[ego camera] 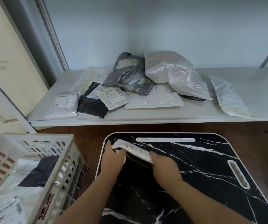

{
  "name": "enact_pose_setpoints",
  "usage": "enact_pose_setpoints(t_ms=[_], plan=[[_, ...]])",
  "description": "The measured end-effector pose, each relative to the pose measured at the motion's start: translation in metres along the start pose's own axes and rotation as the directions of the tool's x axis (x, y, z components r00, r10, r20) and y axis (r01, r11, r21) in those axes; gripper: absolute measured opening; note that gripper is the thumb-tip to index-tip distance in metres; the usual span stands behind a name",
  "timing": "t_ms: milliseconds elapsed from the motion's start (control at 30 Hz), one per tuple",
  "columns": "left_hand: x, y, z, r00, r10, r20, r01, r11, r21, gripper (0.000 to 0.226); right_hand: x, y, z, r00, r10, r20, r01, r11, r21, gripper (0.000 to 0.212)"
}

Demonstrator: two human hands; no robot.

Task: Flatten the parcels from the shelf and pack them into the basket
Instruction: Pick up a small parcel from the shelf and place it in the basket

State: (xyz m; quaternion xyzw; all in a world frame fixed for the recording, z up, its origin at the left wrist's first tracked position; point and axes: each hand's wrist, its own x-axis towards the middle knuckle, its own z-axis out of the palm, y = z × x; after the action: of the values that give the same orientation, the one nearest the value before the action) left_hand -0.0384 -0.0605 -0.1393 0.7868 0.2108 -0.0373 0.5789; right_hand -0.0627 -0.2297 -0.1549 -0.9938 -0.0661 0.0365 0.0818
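Both forearms are reaching in from the bottom edge over the black marble-pattern lap table (202, 183). Left hand (113, 159) is gripping one end of a small white parcel (136, 150), fingers curled round it; right hand (165, 165) is pinching the other end. Parcel is lying on the table's near-left corner, being pressed out between the hands.

Progress, as judged: flattening of this parcel is under way, packing of it not yet done. White plastic basket (65, 160), just left of the table, is already holding at least three parcels: two white, one dark.

Metal shelf (251, 88) behind is still carrying roughly nine parcels: grey mailer (126, 73), large clear bag (173, 73), black one (91, 105), several white; overlap is making the count uncertain. Most of the job is remaining.
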Motion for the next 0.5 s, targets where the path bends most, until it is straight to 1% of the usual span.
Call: enact_pose_setpoints(t_ms=[33, 67, 100, 133, 167, 233, 267, 300, 333, 367, 400, 433, 467, 500], plan=[[-0.003, 0.005, 0.0, 0.984, -0.115, 0.134, 0.153, 0.935, -0.32, 0.058, 0.003, -0.006, -0.007, 0.999, -0.013, -0.034, 0.012, 1.0, -0.016, 0.045], [-0.008, 0.005, 0.002, 0.953, -0.14, 0.27, 0.267, 0.812, -0.52, 0.059, 0.005, -0.013, -0.014, 0.997, -0.033, -0.067, 0.032, 0.999, -0.023, 0.045], [-0.015, 0.007, 0.002, 0.93, -0.116, 0.349, 0.316, 0.737, -0.597, 0.06, 0.008, -0.023, -0.02, 0.994, -0.061, -0.092, 0.058, 0.998, -0.037, 0.046], [-0.022, 0.01, 0.003, 0.919, -0.085, 0.386, 0.328, 0.71, -0.624, 0.058, 0.01, -0.034, -0.026, 0.985, -0.105, -0.135, 0.097, 0.993, -0.068, 0.048], [-0.029, 0.014, 0.004, 0.918, -0.063, 0.391, 0.323, 0.693, -0.645, 0.055, 0.01, -0.046, -0.031, 0.968, -0.165, -0.191, 0.143, 0.982, -0.124, 0.052], [-0.034, 0.021, 0.0, 0.946, -0.071, 0.316, 0.287, 0.635, -0.717, 0.045, 0.009, -0.064, -0.038, 0.932, -0.243, -0.27, 0.206, 0.965, -0.16, 0.064], [-0.034, 0.024, -0.008, 0.959, -0.09, 0.267, 0.267, 0.595, -0.758, 0.04, 0.01, -0.072, -0.037, 0.901, -0.297, -0.316, 0.259, 0.953, -0.156, 0.07], [-0.031, 0.027, -0.02, 0.968, -0.107, 0.227, 0.247, 0.564, -0.788, 0.037, 0.013, -0.077, -0.031, 0.862, -0.355, -0.362, 0.332, 0.935, -0.125, 0.071], [-0.027, 0.029, -0.034, 0.976, -0.115, 0.188, 0.22, 0.551, -0.805, 0.036, 0.015, -0.08, -0.027, 0.833, -0.408, -0.375, 0.412, 0.908, -0.074, 0.07], [-0.023, 0.029, -0.046, 0.983, -0.106, 0.149, 0.183, 0.56, -0.808, 0.035, 0.017, -0.083, -0.023, 0.822, -0.441, -0.361, 0.468, 0.884, -0.013, 0.068], [-0.02, 0.028, -0.064, 0.991, -0.086, 0.104, 0.135, 0.576, -0.807, 0.035, 0.02, -0.09, -0.023, 0.824, -0.461, -0.329, 0.499, 0.866, 0.035, 0.067], [-0.018, 0.029, -0.08, 0.996, -0.067, 0.06, 0.088, 0.601, -0.794, 0.035, 0.021, -0.095, -0.023, 0.848, -0.439, -0.297, 0.482, 0.871, 0.089, 0.07], [-0.015, 0.028, -0.097, 0.998, -0.06, 0.019, 0.052, 0.621, -0.782, 0.034, 0.021, -0.103, -0.027, 0.887, -0.417, -0.2, 0.45, 0.877, 0.167, 0.08], [-0.012, 0.027, -0.117, 0.999, -0.051, -0.021, 0.017, 0.646, -0.763, 0.031, 0.021, -0.118, -0.033, 0.917, -0.396, -0.05, 0.391, 0.868, 0.305, 0.097]])
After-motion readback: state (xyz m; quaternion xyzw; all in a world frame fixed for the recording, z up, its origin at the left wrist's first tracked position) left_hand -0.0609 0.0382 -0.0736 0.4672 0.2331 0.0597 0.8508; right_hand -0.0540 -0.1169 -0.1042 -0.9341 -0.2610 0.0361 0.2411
